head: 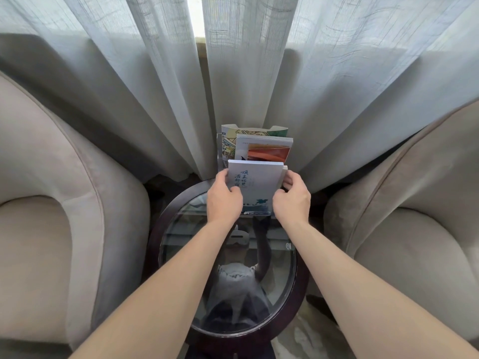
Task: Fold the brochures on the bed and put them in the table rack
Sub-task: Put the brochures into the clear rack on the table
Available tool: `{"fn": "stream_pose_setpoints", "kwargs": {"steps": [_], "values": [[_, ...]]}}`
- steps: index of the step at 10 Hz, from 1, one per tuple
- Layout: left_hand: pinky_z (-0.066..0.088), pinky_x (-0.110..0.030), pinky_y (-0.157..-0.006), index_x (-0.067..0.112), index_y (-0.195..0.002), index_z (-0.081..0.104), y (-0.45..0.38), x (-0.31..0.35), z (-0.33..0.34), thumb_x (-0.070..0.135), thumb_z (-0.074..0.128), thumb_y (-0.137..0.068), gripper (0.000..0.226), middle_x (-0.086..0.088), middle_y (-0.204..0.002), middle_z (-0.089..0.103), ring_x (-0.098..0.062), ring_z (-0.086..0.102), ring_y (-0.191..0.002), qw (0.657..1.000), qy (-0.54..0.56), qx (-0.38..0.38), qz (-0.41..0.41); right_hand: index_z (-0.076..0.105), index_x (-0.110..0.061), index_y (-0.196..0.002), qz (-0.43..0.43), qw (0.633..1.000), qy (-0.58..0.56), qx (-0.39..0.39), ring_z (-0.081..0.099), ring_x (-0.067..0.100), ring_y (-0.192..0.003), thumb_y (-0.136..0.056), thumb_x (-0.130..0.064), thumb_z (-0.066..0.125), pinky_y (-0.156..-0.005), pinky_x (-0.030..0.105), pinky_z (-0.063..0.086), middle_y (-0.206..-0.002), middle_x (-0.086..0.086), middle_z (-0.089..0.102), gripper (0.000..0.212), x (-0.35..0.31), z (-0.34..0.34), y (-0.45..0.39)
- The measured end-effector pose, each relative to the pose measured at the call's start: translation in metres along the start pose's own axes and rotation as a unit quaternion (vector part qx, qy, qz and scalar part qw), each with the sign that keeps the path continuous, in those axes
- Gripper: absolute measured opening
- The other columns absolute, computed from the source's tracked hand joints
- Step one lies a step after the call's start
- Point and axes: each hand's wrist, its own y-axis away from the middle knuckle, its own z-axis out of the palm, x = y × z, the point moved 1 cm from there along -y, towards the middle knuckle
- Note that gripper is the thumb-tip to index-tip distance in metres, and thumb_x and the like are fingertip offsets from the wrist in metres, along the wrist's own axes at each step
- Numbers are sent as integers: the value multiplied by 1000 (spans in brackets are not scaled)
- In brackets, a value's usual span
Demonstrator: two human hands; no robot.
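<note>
Closest to me is the round glass-topped bench (pixel 290 288), dark wood rim, sitting between two beige armchairs (pixel 46 203). Up at its far edge both hands are on the pale brochure stack (pixel 255 186) with the dark brush lettering. My left hand (pixel 224 199) has its fingers curled round the left edge, and my right hand (pixel 291 199) is pinching the right edge, so both are grasping it. The stack stands upright in the front slot of the clear rack (pixel 219 151).

It looks light but slick, glossy paper, and several folded sheets could fan or slip apart, so I'd hold by both side edges and keep it squared.

Behind it sit an orange-cover brochure (pixel 268 151) and a map-print one (pixel 229 141), then sheer curtains (pixel 129 99).
</note>
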Motion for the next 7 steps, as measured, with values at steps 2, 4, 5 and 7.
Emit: {"fn": "stream_pose_setpoints", "kwargs": {"steps": [2,4,5,7], "values": [[44,-39,-107,29,-149,32,1,3,6,11,51,-93,62,2,-147,48,-21,46,-133,1000,-7,-20,11,42,-28,-147,8,1000,12,-22,51,20,-129,-89,-5,61,-107,40,47,-140,-1,55,65,-3,7,3],[43,-43,-109,29,-152,28,-2,3,5,11,50,-95,64,2,-151,43,-21,41,-138,999,-4,-41,9,41,-29,-149,16,999,6,-38,50,22,-131,-90,-7,59,-107,38,46,-141,-1,55,65,-3,2,0],[45,-41,-108,28,-151,32,-3,5,3,10,51,-95,62,2,-149,45,-20,42,-136,999,3,-36,7,37,-25,-151,23,999,15,-47,48,24,-133,-91,-10,60,-109,44,45,-146,0,52,66,-5,2,-1],[47,-35,-100,21,-145,42,6,15,-17,24,60,-94,54,-3,-146,45,-21,47,-128,999,-39,-9,15,36,-19,-152,22,996,73,-52,45,26,-134,-93,-22,60,-108,44,43,-151,4,44,63,-12,-11,6]]}}
